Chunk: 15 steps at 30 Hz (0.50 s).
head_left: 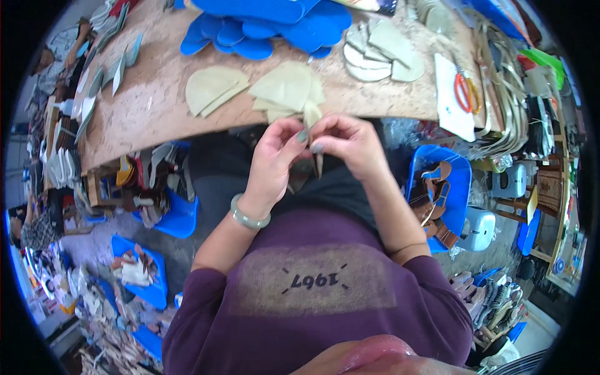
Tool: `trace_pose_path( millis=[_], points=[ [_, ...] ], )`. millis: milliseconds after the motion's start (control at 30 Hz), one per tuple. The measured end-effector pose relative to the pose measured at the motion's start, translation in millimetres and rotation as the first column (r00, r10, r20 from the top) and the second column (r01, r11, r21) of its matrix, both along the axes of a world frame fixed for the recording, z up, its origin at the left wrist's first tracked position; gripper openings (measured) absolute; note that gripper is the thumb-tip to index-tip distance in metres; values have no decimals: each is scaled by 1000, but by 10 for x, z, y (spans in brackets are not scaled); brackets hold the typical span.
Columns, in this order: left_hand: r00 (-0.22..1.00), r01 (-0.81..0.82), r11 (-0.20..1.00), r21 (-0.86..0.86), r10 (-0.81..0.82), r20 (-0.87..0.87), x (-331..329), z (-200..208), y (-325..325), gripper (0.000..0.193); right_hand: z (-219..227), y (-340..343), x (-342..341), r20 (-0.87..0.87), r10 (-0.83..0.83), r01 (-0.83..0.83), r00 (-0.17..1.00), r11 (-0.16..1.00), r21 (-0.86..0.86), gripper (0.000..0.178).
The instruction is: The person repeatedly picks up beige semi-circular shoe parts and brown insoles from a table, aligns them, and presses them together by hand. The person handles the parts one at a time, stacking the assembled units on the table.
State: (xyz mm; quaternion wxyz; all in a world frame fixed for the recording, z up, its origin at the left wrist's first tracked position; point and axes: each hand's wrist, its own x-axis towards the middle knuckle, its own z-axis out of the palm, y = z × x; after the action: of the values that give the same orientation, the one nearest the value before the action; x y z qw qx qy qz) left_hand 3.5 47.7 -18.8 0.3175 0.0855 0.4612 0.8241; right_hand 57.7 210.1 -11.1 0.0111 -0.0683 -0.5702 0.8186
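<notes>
Just off the table's near edge, my left hand (276, 156) and my right hand (351, 147) meet with thumbs and fingertips pinched together. Between them is a thin beige cut piece (311, 115), seen almost edge-on; whether it is leather or cloth I cannot tell. Its narrow end hangs below my right fingers, and my fingertips hide its middle. Right behind my hands lies a fanned stack of beige rounded pieces (284, 84). Another small stack of beige half-round pieces (214, 89) rests to its left.
Blue insole-shaped pieces (269, 30) are heaped at the table's (147, 119) far side. More pale pieces (382, 51) lie right of them. Orange-handled scissors (464, 92) rest on a white sheet (449, 94). A blue bin (461, 175) with brown straps stands at lower right.
</notes>
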Motion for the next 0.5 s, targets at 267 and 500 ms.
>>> trace_pose_path(
  millis=[267,500],
  points=[
    [984,7,999,-45,-15,-177,60,54,-4,21,-36,-51,71,-174,-120,171,977,931,323,5],
    [969,-82,988,-135,47,-242,95,-15,-198,15,-70,-190,117,-162,-158,173,974,982,82,4]
  ],
)
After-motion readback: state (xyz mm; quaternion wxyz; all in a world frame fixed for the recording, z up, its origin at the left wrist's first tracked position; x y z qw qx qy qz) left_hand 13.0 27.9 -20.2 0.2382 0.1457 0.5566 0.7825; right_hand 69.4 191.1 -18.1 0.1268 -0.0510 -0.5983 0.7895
